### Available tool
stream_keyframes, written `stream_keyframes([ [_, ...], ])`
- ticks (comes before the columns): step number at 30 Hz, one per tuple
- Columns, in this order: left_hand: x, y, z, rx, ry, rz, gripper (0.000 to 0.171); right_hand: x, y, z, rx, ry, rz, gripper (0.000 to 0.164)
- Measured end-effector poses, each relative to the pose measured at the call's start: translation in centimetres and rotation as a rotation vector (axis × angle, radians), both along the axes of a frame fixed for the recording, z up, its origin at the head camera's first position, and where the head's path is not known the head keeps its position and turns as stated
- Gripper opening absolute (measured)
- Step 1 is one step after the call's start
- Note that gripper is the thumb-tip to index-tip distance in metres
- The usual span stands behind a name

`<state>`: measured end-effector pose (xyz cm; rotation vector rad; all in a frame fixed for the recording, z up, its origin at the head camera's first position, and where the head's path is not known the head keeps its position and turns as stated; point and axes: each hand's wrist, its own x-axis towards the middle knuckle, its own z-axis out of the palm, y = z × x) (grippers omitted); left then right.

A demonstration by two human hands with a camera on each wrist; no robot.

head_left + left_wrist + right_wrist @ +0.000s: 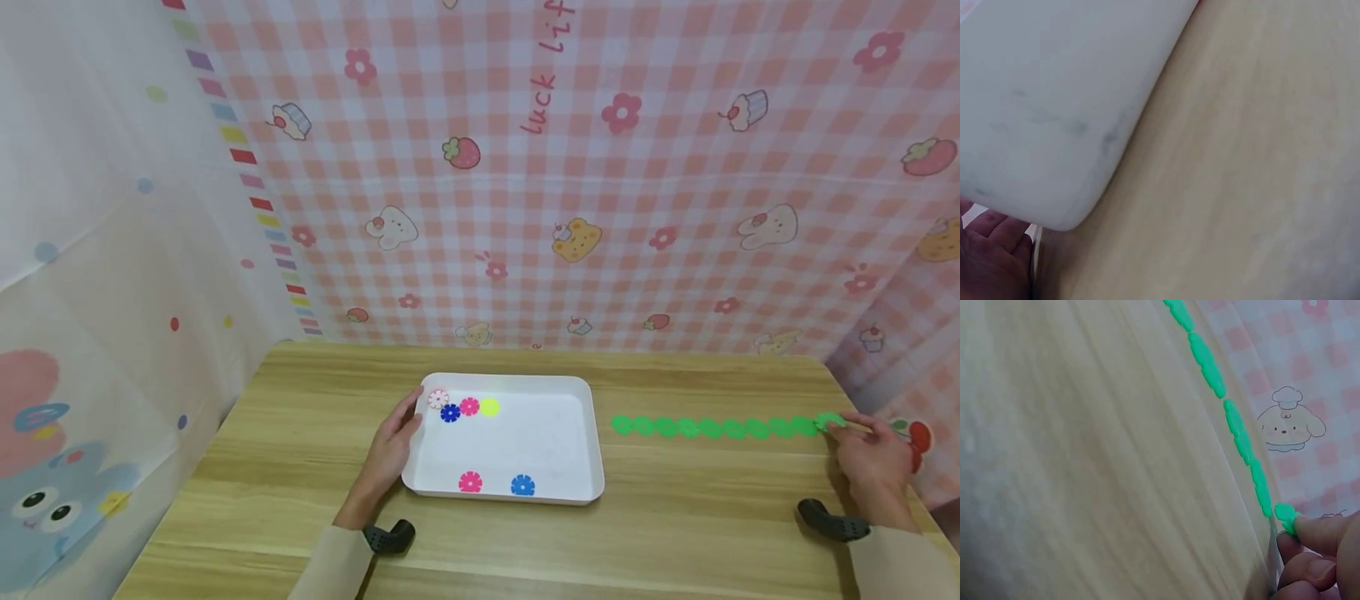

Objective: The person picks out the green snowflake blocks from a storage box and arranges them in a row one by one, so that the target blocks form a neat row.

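Note:
My right hand [876, 458] pinches a green snowflake disc [828, 421] between thumb and finger, at the right end of a row of green snowflake discs [711, 428]. In the right wrist view, the pinched disc [1285, 515] is tilted and stands a little apart from the row [1238, 432]. My left hand [390, 446] rests against the left side of a white tray [540, 450], its fingers at the rim. The left wrist view shows the tray's scuffed outer surface [1072, 94], with the left fingers [1007, 231] by its corner.
Inside the tray lie pale pink, dark blue [450, 413], pink [469, 407] and yellow [490, 407] discs, plus a pink [470, 482] and a blue one [522, 485] near its front wall. The wooden table [675, 533] meets a checked cloth [525, 275] behind.

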<state>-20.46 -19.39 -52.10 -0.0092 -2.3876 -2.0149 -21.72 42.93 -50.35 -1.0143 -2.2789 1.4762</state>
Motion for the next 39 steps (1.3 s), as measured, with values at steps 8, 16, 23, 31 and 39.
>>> stream_keyframes([
  [8,0.14,-0.03,0.39,-0.015,0.005,-0.013,0.047,-0.27,0.07,0.0,0.104,-0.033,-0.018,0.017],
  [16,-0.04,-0.21,-0.11,-0.031,0.014,0.008,0.047,-0.55,0.1,-0.27,0.135,-0.024,-0.029,0.011],
  [23,0.0,-0.15,-0.08,-0.029,0.01,0.004,0.047,-0.61,-0.17,-0.09,0.134,-0.025,-0.048,0.019],
  [31,-0.17,-0.12,-0.1,-0.02,0.024,0.0,0.047,-0.68,-0.33,-0.06,0.164,-0.05,-0.085,0.021],
  [39,0.15,-0.09,0.16,-0.032,-0.002,-0.003,0.047,-0.64,-0.25,-0.37,0.188,-0.047,-0.083,0.023],
])
